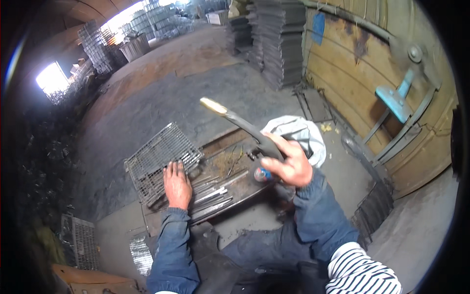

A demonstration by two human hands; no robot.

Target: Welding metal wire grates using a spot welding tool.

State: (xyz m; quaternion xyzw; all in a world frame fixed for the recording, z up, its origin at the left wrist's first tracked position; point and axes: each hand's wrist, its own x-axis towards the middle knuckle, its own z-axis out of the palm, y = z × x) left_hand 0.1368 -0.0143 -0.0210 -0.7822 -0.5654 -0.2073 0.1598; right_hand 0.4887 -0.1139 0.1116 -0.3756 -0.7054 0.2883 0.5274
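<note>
Where my right grip [293,164] closes: fingers and thumb wrap firmly round a dark tool [245,126], whose pale yellowish end points away from me, ahead and to the left of that grip.
Left grip [177,187]: unclenched, its fingers nearly straight and close together, resting on the near side of a wire rack [164,147]; I cannot tell whether any fingertip hooks through the mesh.
Wire rack: mostly just beyond my left grip, spreading to its left, and well left of my right grip.
Steadying the rack: I judge this goes best with even pressure from flat fingers, none poked through the wires.
Tool control: a firm hold with a loose wrist seems right, the dark end well clear of my left fingers.
Metal rods [215,198]: lying on the desk [247,187] just right of my left grip; loose ones could roll, so a stable palm matters.
Round red-and-blue thing [262,174]: just below my right thumb; I cannot tell whether it joins the tool.
White sack [313,139]: just beyond my right grip.
</note>
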